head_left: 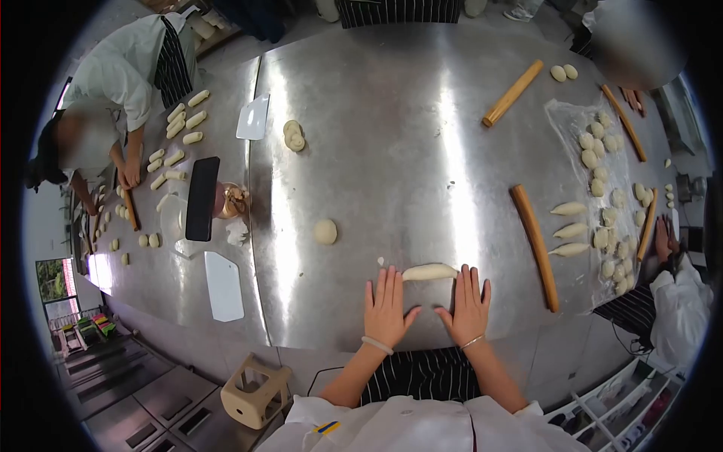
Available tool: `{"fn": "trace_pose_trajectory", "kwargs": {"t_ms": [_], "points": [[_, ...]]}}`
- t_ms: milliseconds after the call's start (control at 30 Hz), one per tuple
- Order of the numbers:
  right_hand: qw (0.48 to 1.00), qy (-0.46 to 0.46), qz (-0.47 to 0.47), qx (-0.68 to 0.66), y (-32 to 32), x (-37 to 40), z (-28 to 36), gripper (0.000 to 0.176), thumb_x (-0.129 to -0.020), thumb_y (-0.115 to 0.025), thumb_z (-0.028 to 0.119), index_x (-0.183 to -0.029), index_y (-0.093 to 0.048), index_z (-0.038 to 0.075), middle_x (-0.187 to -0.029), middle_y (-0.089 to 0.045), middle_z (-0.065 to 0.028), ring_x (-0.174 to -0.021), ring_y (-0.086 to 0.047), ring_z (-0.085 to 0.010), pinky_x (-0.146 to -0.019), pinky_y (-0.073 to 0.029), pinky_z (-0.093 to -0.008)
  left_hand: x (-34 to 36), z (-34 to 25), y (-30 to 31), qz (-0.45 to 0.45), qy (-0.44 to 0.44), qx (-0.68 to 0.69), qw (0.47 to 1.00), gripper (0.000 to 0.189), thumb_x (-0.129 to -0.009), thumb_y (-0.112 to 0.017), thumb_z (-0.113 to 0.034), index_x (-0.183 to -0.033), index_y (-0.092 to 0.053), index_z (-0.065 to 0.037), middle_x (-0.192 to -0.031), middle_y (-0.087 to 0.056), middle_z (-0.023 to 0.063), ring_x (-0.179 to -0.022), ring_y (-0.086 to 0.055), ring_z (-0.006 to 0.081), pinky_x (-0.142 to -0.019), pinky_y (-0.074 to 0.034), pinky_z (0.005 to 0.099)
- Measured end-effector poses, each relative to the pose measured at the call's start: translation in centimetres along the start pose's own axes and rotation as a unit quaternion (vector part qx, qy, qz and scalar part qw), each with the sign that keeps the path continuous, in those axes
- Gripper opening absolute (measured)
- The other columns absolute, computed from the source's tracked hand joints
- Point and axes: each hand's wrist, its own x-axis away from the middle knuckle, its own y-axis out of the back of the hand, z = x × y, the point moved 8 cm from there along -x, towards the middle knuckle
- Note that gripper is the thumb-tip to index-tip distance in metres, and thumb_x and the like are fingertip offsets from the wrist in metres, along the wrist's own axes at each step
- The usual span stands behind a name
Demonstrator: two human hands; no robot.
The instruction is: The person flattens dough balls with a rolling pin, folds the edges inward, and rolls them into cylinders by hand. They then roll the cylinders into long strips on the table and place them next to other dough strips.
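Note:
A pale piece of dough (pixel 429 273), thick in the middle and tapered toward its ends, lies on the steel table in front of me. My left hand (pixel 387 305) is flat with fingers stretched forward, its fingertips at the dough's left end. At the right end are the fingertips of my right hand (pixel 467 305), also flat and open. Both palms face down on the table. A tiny dough scrap (pixel 380 261) sits just beyond my left fingertips. Farther off to the left rests a round dough ball (pixel 325 232).
A wooden rolling pin (pixel 535 248) lies to my right, beside several tapered dough pieces (pixel 570 230) and plastic sheeting with dough balls (pixel 599 164). To the left are a white scraper (pixel 224 287) and a propped black phone (pixel 202 199). Co-workers stand at both sides; a stool (pixel 254 392) is below.

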Motion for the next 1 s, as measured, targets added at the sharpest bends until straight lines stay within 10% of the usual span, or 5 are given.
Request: {"fn": "trace_pose_trajectory", "kwargs": {"t_ms": [333,733,1000], "points": [[0.997,0.018,-0.028,-0.066,1.6,-0.6,-3.1,0.114,-0.066,-0.072,0.06,-0.143,-0.026,-0.01,-0.152,-0.025,-0.0274,-0.143,-0.022,-0.0407,-0.115,-0.013,-0.0543,1.6,1.6,0.3,-0.02,-0.028,0.082,0.996,0.097,-0.077,-0.073,-0.044,-0.143,-0.028,0.009,-0.151,-0.027,0.0275,-0.141,-0.024,0.0427,-0.113,-0.017,0.0572],[0.986,0.129,0.007,-0.104,3.6,-6.7,-0.8,0.069,-0.07,-0.079,0.035,-0.131,-0.056,0.012,-0.156,-0.025,-0.0146,-0.143,-0.023,-0.0363,-0.109,-0.024,-0.0497,-3.9,1.1,2.9,-0.033,-0.056,0.116,0.991,0.066,-0.078,-0.076,-0.026,-0.135,-0.05,-0.006,-0.151,-0.031,0.019,-0.138,-0.031,0.0401,-0.11,-0.027,0.0515],[0.934,0.191,-0.09,-0.287,4.0,-6.4,0.1,0.031,-0.072,-0.077,0.012,-0.101,-0.065,0.009,-0.122,-0.061,-0.007,-0.113,-0.057,-0.0267,-0.095,-0.043,-0.0398,-4.1,-0.5,1.9,-0.117,-0.134,0.206,0.962,0.038,-0.071,-0.075,-0.006,-0.108,-0.066,-0.008,-0.127,-0.058,0.0097,-0.123,-0.05,0.0308,-0.098,-0.041,0.0444]]}}
